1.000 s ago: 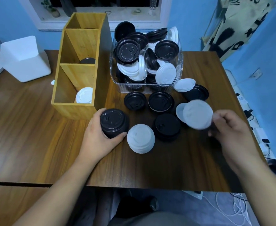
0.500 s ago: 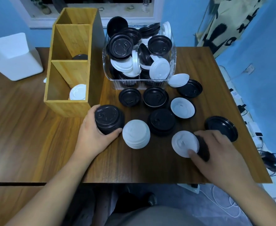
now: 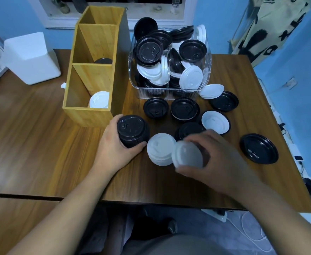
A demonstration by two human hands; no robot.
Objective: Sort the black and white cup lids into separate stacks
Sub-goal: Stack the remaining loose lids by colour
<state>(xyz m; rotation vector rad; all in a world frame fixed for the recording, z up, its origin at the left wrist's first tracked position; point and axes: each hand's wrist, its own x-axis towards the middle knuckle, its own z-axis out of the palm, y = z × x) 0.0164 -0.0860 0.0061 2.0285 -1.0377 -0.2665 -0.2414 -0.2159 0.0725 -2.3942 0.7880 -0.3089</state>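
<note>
Head view: black lid stack (image 3: 132, 130) stood upright on worktop (image 3: 40, 144), domes up, axis vertical, gripped round side by left hand (image 3: 112, 150). White lid stack (image 3: 161, 151) set just right of it, also dome up. Single white lid (image 3: 187, 156) pinched by right hand (image 3: 219, 162), tilted, top face turned toward camera, overlapping white stack edge; contact obscured by blur. Loose lids (image 3: 156, 108) scattered before clear bin (image 3: 169, 89); wooden organiser (image 3: 94, 70) at left.
</note>
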